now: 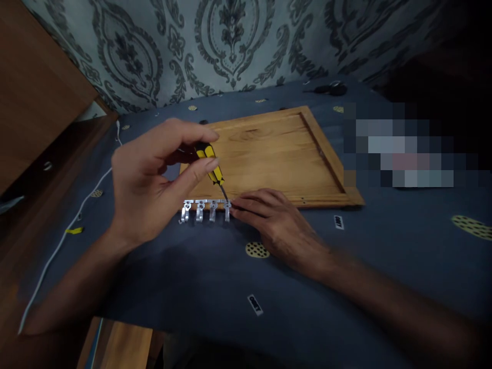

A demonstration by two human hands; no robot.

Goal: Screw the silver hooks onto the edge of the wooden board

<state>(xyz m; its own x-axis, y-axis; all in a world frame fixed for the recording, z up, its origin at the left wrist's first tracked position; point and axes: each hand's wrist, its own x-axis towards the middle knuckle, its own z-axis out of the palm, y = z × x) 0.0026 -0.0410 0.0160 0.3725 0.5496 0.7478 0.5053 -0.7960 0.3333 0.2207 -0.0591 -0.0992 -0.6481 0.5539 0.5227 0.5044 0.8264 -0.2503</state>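
Note:
My left hand (154, 174) grips the yellow and black handle of a screwdriver (210, 163) between thumb and fingers. Its shaft slants down, and the tip meets the rightmost of several silver metal hooks (200, 207) joined in a row. These hooks lie along the near edge of a framed wooden tray or board (261, 154). At the right end of the hook row, the fingertips of my right hand (272, 218) press against the hook and the board's edge. Whether a screw sits under the tip is too small to tell.
Dark blue patterned cloth (192, 287) covers the surface. A white cable (82, 205) runs down the left side, with a small yellow piece (75, 230) beside it. A black object (332, 88) lies at the back right. Patterned fabric (230, 46) rises behind; a blurred patch hides something at right.

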